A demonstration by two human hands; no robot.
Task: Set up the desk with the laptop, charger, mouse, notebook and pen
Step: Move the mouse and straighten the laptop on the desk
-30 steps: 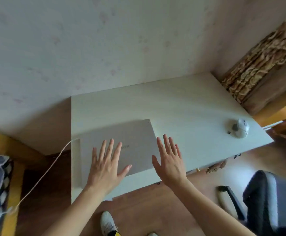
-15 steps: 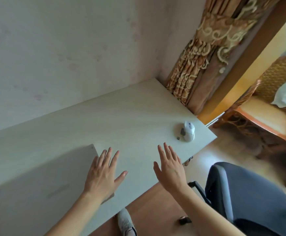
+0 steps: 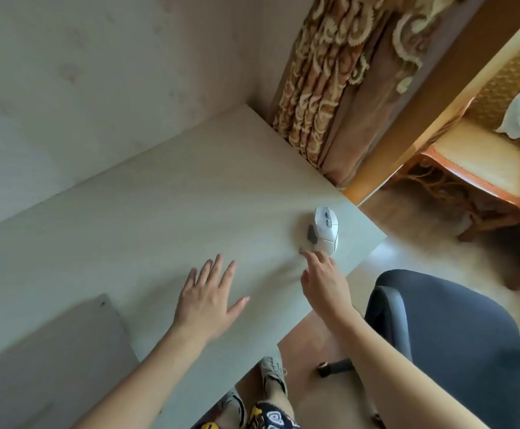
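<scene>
The white mouse [image 3: 325,229] is lying near the right end of the pale bench [image 3: 159,212], close to its front edge, with its dark side panel facing left; the right hand [image 3: 323,283] is being held just beside the mouse's near end — its fingertips [image 3: 313,257] are almost at the mouse's rear, though whether they are touching cannot be told; the fingers are being kept loosely together and extended, nothing being pinched between them. The left hand [image 3: 207,300] is being held flat over the middle of the bench, fingers spread and thumb pointing right, with nothing being gripped; it is lying well apart from the mouse. The closed grey laptop [image 3: 45,360] is lying at the lower left of the bench, only its right part being shown, its corner near the left forearm. A dark office chair [image 3: 457,345] is standing on the floor to the right of the bench — below the right arm; a patterned curtain [image 3: 330,88] is hanging behind the bench's far right corner; a wicker chair [image 3: 481,168] is being seen beyond it.
</scene>
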